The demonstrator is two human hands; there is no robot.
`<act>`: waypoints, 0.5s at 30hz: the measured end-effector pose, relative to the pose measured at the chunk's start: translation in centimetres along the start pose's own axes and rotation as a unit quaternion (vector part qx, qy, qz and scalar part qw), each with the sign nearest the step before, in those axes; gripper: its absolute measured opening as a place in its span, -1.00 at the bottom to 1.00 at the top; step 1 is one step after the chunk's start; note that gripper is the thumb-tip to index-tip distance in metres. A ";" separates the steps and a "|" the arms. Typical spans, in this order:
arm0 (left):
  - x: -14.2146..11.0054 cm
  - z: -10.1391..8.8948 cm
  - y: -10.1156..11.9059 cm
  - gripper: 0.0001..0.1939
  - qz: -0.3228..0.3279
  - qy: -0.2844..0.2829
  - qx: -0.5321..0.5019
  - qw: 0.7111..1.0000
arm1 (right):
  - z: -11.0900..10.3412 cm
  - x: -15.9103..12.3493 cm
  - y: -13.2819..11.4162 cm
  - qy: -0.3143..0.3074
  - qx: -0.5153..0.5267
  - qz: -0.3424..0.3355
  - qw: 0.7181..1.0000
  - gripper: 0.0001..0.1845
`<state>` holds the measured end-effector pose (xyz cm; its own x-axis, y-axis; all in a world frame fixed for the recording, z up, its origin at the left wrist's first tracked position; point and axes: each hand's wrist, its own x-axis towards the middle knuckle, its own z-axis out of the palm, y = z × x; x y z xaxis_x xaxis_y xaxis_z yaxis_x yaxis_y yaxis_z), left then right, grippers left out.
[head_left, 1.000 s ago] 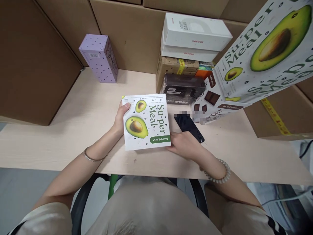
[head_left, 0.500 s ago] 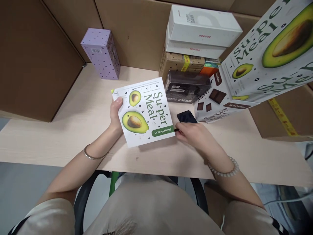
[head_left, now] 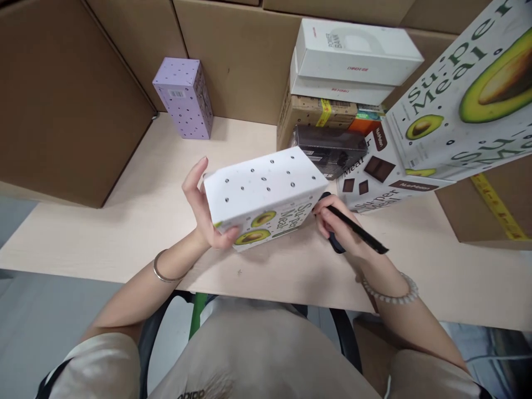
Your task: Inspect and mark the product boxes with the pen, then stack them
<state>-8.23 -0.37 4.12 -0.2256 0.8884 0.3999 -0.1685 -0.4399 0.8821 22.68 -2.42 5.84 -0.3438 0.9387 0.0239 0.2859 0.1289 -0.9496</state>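
My left hand [head_left: 208,213] grips the left end of a white Su-per Meal box [head_left: 257,183] with avocado prints. Its thumb lies on the printed face, and its index finger sticks up beside the end. The box is tilted above the table, its speckled white side turned up. Closed around a slim black stick-like tool [head_left: 361,233], my right hand [head_left: 338,221] is at the box's right end. The tool slants back over the hand, and its front tip is hidden. Beneath this hand a flat, dark phone-like object [head_left: 337,244] shows in part.
A purple speckled box [head_left: 183,105] stands at the back left. At the back right, white power bank boxes [head_left: 353,52] are stacked on a brown carton [head_left: 303,113], with a dark box [head_left: 328,147] in front. Larger Su-per Meal boxes [head_left: 440,122] lean at the right. Cardboard walls enclose the table [head_left: 137,221].
The box has been tipped so its speckled side faces up instead of its printed front. My right hand has turned, bringing the black tool's back end into sight.
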 end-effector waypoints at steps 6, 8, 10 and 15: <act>-0.5 -0.2 -1.1 0.38 0.037 -0.056 0.052 0.996 | 0.6 0.0 -0.5 -0.018 0.006 -0.003 1.000 -0.13; -0.7 -0.2 -1.3 0.50 -0.004 -0.039 0.050 0.998 | 0.8 0.1 -1.0 -0.001 -0.010 0.005 1.000 -0.07; -0.8 -0.2 -1.9 0.56 -0.042 -0.032 0.035 0.998 | 0.8 0.1 -1.3 0.018 -0.053 0.010 0.998 -0.07; 0.2 -0.6 -2.6 0.55 -0.055 -0.107 0.011 0.993 | 0.5 -0.1 -1.4 0.027 -0.128 0.026 0.991 -0.14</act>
<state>-8.38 0.88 1.76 0.0016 0.9396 0.3424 -0.1588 -0.3378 0.9277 21.84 -2.91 6.98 -0.2769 0.9609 0.0004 0.5219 0.1507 -0.8396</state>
